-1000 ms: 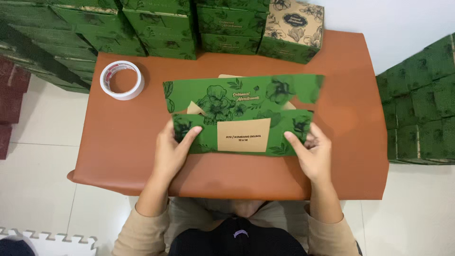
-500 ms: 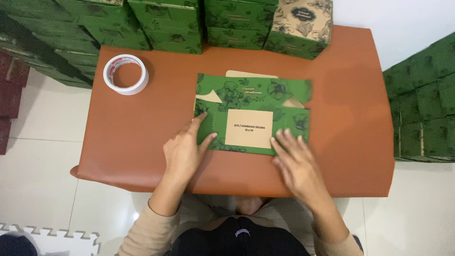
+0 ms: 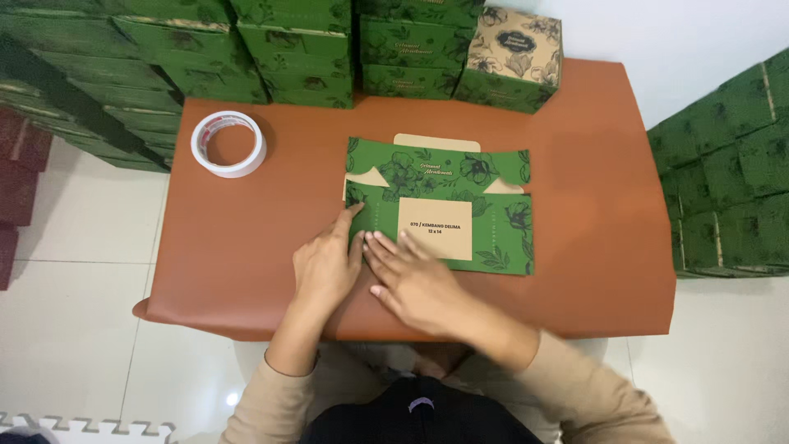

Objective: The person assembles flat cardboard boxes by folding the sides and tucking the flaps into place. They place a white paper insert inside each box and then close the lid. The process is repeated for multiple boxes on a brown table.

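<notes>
Hands flat on folded green floral cardboard box [image 3: 440, 205].
Left hand [image 3: 327, 265] and right hand [image 3: 415, 284] open, side by side, pressing lower-left corner; white tape roll [image 3: 228, 144] beyond left hand.

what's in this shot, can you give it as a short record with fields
surface: brown table top
left hand: left hand flat at the left end of the flattened green carton, index finger on its edge
right hand: right hand pressing the carton's lower left part, fingers spread
carton: lies flat, floral print, tan label panel in the middle
tape: white tape roll lying flat, left of the carton, apart from both hands
back of table: row of green boxes and one tan-topped box
right side: stacked green boxes beside the table
</notes>
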